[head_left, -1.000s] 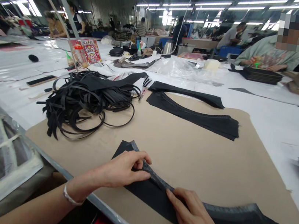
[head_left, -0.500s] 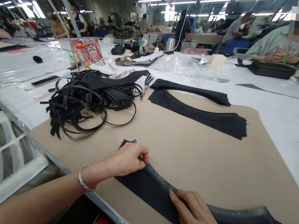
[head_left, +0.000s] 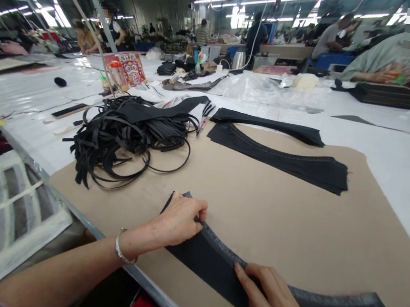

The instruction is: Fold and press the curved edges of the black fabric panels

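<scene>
A long, curved black fabric piece point(head_left: 207, 271) lies across the near part of the tan sheet, with a greyish strip point(head_left: 333, 299) along its upper edge. Near the far left end, my left hand point(head_left: 183, 221) is closed, thumb and fingers pinching that edge. A silver bangle point(head_left: 123, 249) circles the left wrist. Further along to the right, my right hand point(head_left: 276, 300) presses and grips the same edge, its index fingertip on the strip. The palm of my right hand covers part of the fabric, and the piece runs on past it to the lower right.
A tangled heap of black strips point(head_left: 127, 137) sits at the left of the tan sheet point(head_left: 259, 202). Behind lie stacked curved black pieces point(head_left: 284, 159). The table edge point(head_left: 91, 229) runs diagonally beside a white slatted chair point(head_left: 1, 216). A co-worker point(head_left: 404, 64) sits across the table.
The view has turned slightly left, so the scene sits further right. Both hands keep nearly the same places on the fabric edge.
</scene>
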### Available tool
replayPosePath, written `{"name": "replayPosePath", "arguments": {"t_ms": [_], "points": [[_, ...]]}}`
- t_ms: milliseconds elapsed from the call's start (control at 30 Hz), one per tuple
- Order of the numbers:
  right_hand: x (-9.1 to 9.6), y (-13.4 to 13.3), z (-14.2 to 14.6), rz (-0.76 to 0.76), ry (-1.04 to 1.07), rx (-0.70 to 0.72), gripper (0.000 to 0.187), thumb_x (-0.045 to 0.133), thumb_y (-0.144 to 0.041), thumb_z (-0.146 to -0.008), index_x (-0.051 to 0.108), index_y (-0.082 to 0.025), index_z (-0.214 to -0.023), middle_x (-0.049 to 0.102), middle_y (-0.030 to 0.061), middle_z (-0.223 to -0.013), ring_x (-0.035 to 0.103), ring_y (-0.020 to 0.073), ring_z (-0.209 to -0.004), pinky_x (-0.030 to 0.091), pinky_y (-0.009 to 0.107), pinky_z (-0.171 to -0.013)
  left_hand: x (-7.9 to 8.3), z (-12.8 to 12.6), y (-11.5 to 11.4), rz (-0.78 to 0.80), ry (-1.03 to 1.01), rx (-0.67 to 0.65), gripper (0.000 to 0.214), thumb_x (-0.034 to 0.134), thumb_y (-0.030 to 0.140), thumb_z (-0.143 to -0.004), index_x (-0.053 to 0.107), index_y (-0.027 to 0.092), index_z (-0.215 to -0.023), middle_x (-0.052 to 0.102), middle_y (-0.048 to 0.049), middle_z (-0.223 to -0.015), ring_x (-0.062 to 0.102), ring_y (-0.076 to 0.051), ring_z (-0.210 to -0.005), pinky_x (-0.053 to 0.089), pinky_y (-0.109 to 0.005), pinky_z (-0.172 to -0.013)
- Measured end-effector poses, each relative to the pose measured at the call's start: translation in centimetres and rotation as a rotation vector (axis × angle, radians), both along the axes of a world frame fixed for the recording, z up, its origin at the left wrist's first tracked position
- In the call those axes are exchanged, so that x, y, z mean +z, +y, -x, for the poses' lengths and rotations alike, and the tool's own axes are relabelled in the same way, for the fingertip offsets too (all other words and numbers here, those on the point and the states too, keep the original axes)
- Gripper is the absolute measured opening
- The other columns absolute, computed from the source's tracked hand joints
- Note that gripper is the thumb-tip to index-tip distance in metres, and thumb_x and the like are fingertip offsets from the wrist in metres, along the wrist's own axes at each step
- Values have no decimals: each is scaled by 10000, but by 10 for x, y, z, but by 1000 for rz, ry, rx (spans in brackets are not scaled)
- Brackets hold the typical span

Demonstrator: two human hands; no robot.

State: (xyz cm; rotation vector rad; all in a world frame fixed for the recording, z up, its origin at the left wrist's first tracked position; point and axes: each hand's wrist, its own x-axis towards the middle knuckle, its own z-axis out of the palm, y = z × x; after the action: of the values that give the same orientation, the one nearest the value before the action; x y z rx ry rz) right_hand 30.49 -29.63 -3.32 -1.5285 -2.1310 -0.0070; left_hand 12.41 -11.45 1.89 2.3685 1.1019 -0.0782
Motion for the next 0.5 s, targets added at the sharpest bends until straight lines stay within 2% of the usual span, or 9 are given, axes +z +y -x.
{"name": "replayPosePath", "arguments": {"t_ms": [100, 233, 333, 500], "points": [[1, 4, 8, -10, -54, 3, 560, 353, 5, -769, 519, -168, -1275, 624, 99, -1005, 615, 176, -851, 570, 274, -750, -2, 0, 0, -19, -9, -10, 109, 590, 143, -698, 606, 212, -780, 646, 14, -704, 584, -205, -792, 337, -331, -813], [0, 24, 31, 12, -146, 19, 666, 364, 42, -693, 452, -112, -1335, 608, 122, -1050, 592, 210, -863, 568, 348, -754, -4, 0, -1, -50, -26, -31, 121, 595, 138, -714, 576, 206, -811, 659, 16, -759, 597, -192, -787, 311, -344, -829], [-4, 38, 44, 42, -193, -24, 639, 385, 39, -687, 467, -91, -1307, 600, 121, -1017, 569, 225, -837, 560, 379, -735, -3, 2, 0, -77, -28, -31, 113, 611, 170, -724, 573, 204, -824, 649, 12, -755, 594, -200, -788, 303, -351, -820], [-6, 44, 48, 54, -180, -56, 585, 428, 23, -693, 507, -111, -1258, 592, 98, -966, 545, 215, -811, 528, 346, -720, 1, 15, 18, -80, -33, 15, 105, 614, 214, -757, 598, 198, -859, 648, 12, -767, 592, -196, -790, 309, -359, -824]]}}
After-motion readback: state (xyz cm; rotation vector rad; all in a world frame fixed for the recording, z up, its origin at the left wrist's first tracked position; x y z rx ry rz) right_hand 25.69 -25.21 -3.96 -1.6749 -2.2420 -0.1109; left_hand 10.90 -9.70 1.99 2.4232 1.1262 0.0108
